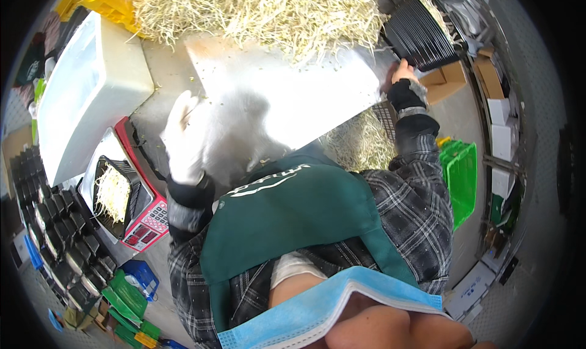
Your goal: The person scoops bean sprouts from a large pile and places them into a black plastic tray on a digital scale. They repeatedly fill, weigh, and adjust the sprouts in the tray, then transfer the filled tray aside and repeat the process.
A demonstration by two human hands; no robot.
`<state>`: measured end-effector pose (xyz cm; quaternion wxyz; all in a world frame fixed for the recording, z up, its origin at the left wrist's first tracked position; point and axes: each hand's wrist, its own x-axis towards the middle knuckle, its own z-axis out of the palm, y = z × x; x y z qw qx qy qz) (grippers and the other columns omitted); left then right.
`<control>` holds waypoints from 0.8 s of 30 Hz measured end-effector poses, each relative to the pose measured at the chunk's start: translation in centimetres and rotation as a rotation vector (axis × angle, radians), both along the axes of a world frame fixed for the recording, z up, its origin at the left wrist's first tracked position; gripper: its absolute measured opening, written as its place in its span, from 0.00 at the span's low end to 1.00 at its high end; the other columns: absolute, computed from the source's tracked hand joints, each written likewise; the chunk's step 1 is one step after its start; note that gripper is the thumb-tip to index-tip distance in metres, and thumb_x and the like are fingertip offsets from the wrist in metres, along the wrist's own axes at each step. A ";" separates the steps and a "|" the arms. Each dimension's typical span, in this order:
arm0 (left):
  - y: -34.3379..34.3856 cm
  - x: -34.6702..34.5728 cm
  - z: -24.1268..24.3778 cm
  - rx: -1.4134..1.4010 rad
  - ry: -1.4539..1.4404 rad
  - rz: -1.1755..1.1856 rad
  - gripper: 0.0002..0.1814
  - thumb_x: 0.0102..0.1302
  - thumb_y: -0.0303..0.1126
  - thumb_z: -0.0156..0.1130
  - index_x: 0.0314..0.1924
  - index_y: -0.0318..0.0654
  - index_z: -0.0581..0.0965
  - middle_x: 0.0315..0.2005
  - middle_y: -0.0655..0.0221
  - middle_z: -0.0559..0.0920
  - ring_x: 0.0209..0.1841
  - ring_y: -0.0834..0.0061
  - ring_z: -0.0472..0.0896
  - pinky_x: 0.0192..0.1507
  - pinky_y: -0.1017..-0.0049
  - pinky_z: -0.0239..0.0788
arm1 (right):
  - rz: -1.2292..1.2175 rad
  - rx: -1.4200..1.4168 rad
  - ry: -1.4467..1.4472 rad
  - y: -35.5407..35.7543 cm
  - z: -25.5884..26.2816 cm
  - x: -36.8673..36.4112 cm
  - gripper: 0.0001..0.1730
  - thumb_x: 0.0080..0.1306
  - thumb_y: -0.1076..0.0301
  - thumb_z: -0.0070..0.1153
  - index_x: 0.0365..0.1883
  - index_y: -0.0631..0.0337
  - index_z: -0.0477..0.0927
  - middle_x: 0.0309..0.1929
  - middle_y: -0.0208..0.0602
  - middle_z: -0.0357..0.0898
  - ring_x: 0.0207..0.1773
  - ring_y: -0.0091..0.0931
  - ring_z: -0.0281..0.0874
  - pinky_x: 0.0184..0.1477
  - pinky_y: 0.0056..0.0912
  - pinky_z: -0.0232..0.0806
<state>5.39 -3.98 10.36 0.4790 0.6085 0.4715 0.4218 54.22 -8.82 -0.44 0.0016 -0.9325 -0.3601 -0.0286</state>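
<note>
My left hand (183, 131), in a white glove, is over the metal work surface (284, 106), its fingers raised, with nothing seen in it. At the upper right my right hand (404, 72), bare, reaches the near edge of a black ribbed plastic tray (425, 35); whether its fingers grip a tray there cannot be told. A large heap of bean sprouts (265, 10) lies along the far side of the surface. To the left, another black tray of sprouts (112, 193) rests on a red electronic scale (149, 221).
A white foam box (123, 70) stands left, beyond stacked filled black trays (68, 243). More sprouts (361, 143) are in a crate below the surface's right edge. A green crate (462, 179), an open cardboard box (444, 81) and shelving are at the right. People show at the far left.
</note>
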 end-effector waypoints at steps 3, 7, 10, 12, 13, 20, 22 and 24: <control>5.3 3.4 -3.3 0.021 0.192 -0.134 0.26 0.57 0.24 0.56 0.56 0.31 0.64 0.50 0.59 0.71 0.53 0.72 0.69 0.54 0.73 0.61 | -0.020 0.148 0.030 1.2 -0.4 -1.3 0.07 0.55 0.66 0.48 0.32 0.53 0.74 0.35 0.48 0.73 0.41 0.43 0.73 0.43 0.40 0.66; 14.2 10.6 -4.9 0.341 0.559 -0.138 0.36 0.55 0.46 0.59 0.57 0.30 0.62 0.55 0.50 0.66 0.58 0.57 0.65 0.61 0.68 0.52 | 0.224 0.624 0.403 3.4 -3.9 -0.2 0.14 0.53 0.62 0.54 0.37 0.58 0.76 0.37 0.43 0.75 0.37 0.37 0.74 0.42 0.37 0.67; 19.1 14.5 -8.0 0.235 0.398 -0.007 0.50 0.51 0.54 0.61 0.63 0.29 0.49 0.61 0.46 0.53 0.64 0.55 0.52 0.64 0.67 0.42 | -0.011 0.746 0.452 8.8 -3.6 -2.6 0.36 0.53 0.48 0.55 0.54 0.63 0.65 0.52 0.55 0.64 0.55 0.43 0.61 0.57 0.40 0.55; 20.6 16.9 -10.2 0.172 0.198 0.105 0.58 0.48 0.58 0.61 0.64 0.29 0.41 0.63 0.42 0.46 0.66 0.52 0.44 0.65 0.67 0.38 | -0.164 0.790 0.522 11.6 -3.4 -2.7 0.43 0.55 0.41 0.50 0.58 0.67 0.59 0.57 0.59 0.59 0.60 0.45 0.57 0.61 0.38 0.51; 19.4 18.4 -9.4 0.111 0.268 0.174 0.56 0.51 0.57 0.60 0.64 0.29 0.41 0.63 0.42 0.45 0.66 0.53 0.44 0.65 0.67 0.37 | -0.168 0.866 0.574 12.4 -3.4 -2.0 0.43 0.56 0.41 0.49 0.58 0.68 0.59 0.58 0.59 0.58 0.60 0.45 0.57 0.61 0.38 0.51; 14.9 20.4 -9.4 0.036 -0.021 -0.073 0.43 0.60 0.44 0.55 0.63 0.27 0.44 0.62 0.45 0.47 0.66 0.58 0.46 0.65 0.70 0.37 | 0.037 1.139 0.891 13.8 -5.6 0.4 0.37 0.62 0.47 0.47 0.56 0.73 0.60 0.53 0.50 0.66 0.54 0.34 0.64 0.56 0.31 0.56; 15.6 19.5 -7.5 0.008 -0.196 -0.148 0.38 0.60 0.40 0.55 0.61 0.26 0.49 0.59 0.45 0.55 0.62 0.59 0.55 0.63 0.70 0.45 | 0.104 1.049 0.779 13.0 -5.9 1.2 0.37 0.62 0.48 0.47 0.56 0.72 0.60 0.53 0.50 0.67 0.54 0.36 0.65 0.56 0.32 0.56; 16.6 18.0 -5.1 -0.063 -0.031 -0.098 0.37 0.58 0.42 0.57 0.59 0.25 0.54 0.56 0.45 0.62 0.59 0.58 0.62 0.60 0.69 0.51 | 0.116 0.954 0.628 13.0 -5.5 1.6 0.37 0.61 0.48 0.48 0.57 0.72 0.60 0.54 0.52 0.66 0.55 0.38 0.64 0.57 0.33 0.55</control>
